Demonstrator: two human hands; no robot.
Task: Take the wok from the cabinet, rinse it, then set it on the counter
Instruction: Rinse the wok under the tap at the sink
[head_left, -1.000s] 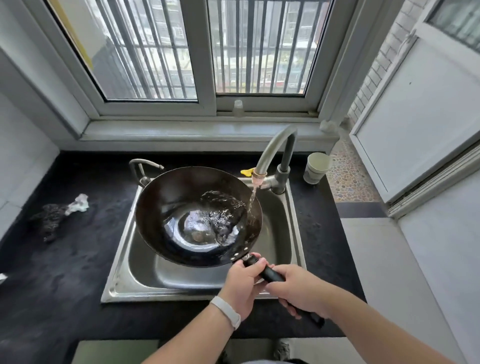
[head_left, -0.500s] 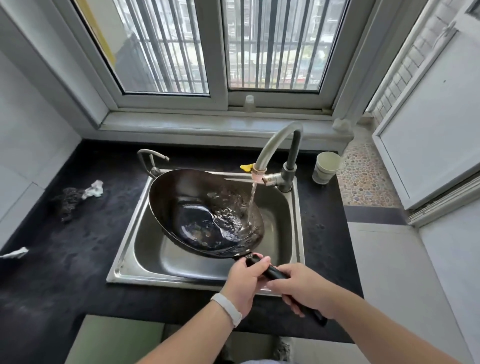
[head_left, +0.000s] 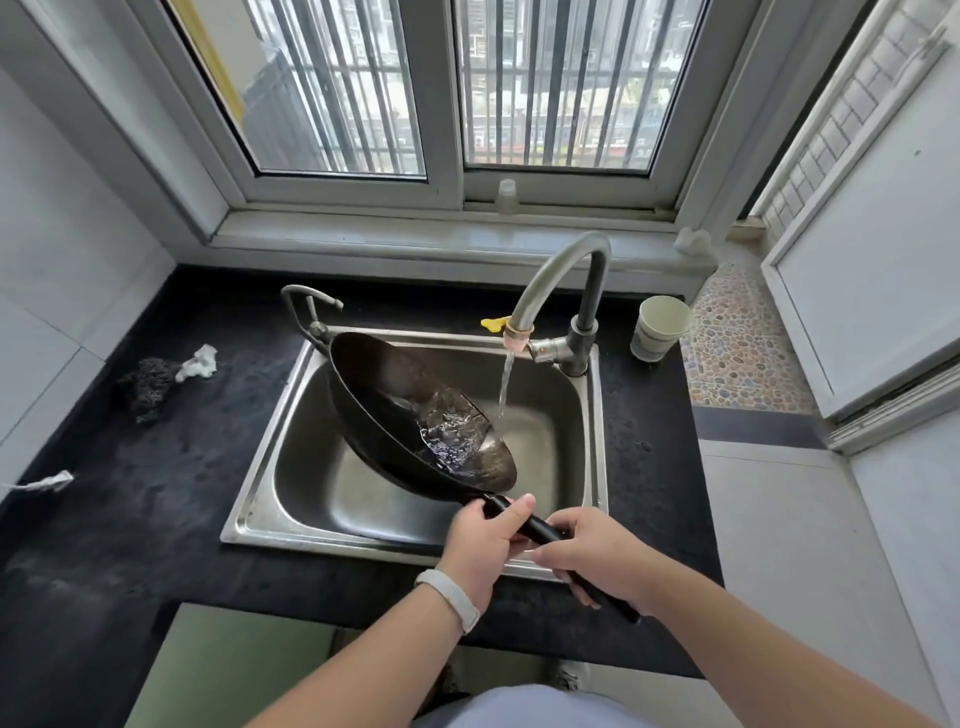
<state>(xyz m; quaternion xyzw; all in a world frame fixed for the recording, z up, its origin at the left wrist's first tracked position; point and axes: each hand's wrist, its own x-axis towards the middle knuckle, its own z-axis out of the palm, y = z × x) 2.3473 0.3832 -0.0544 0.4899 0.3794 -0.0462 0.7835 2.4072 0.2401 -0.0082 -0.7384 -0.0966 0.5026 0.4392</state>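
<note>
The black wok (head_left: 395, 410) hangs over the steel sink (head_left: 306, 410), tipped steeply to the right so water pools at its lower right edge. Its long black handle (head_left: 540, 530) runs toward me. My left hand (head_left: 483, 540) grips the handle close to the bowl, and my right hand (head_left: 597, 558) grips it further back. The grey tap (head_left: 561, 280) runs, and its stream falls just right of the wok's rim into the basin. Dark counter (head_left: 130, 519) surrounds the sink.
A pale cup (head_left: 660, 327) stands right of the tap. A second small tap (head_left: 309, 312) rises at the sink's back left corner. A dark scouring pad (head_left: 148, 387) and white scraps (head_left: 200, 362) lie on the left counter. A window sill runs behind.
The wok has tilted from nearly level to steeply tipped rightward, water sliding to its low edge. The stream no longer lands inside the bowl. Both hands kept their hold on the handle.
</note>
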